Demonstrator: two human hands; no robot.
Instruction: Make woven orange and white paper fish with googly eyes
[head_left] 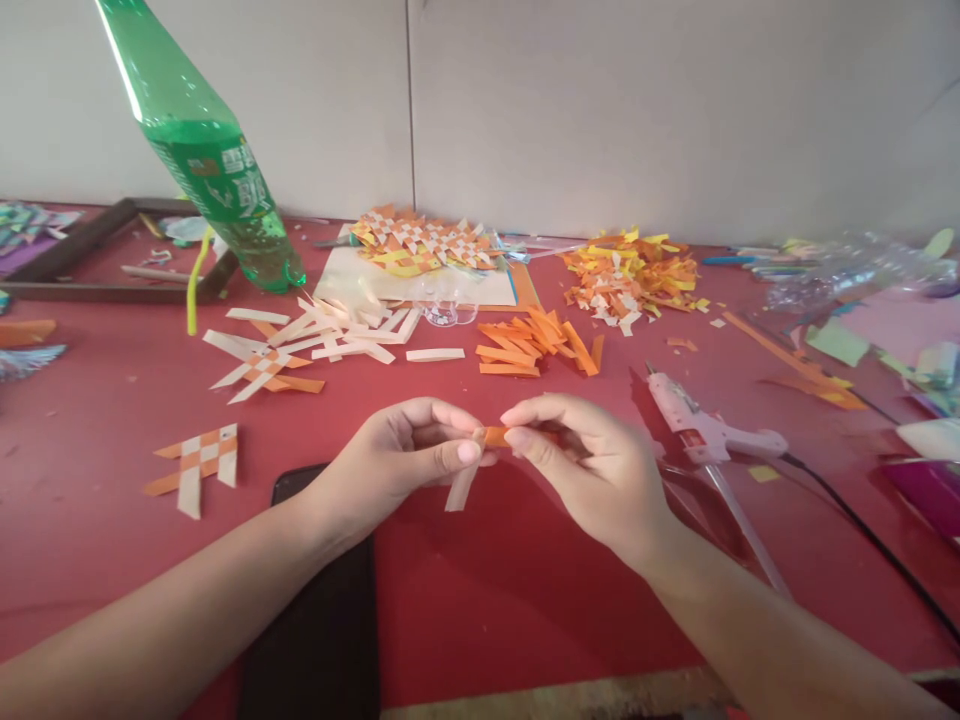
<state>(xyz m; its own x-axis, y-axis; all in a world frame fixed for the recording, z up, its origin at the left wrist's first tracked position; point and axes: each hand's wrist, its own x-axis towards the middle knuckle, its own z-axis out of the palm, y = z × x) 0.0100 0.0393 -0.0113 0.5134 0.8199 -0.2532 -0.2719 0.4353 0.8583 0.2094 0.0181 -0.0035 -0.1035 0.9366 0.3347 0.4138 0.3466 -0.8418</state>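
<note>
Orange strip (495, 437): held between both hands, above red table (480, 610); judged partly worked.
Left hand (416, 440): thumb and fingers pinch left end; white strip (460, 491) projects beneath.
Right hand (589, 445): thumb and index finger pinch right end.
Woven pieces (208, 456): 2 at left, interlaced, ends protruding; larger woven pile (427, 238) at rear.
White strips (352, 328), orange strips (532, 343): loose supply, not yet interlaced.

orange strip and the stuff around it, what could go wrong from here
The orange strip is narrow, so it or the white strip hanging below might slip or crease between the left grip and right grip.
The right forearm could snag the cord and drag the glue gun.
The bottle holds liquid near the white pile; a knock might scatter it, or wet it if uncapped.
</note>
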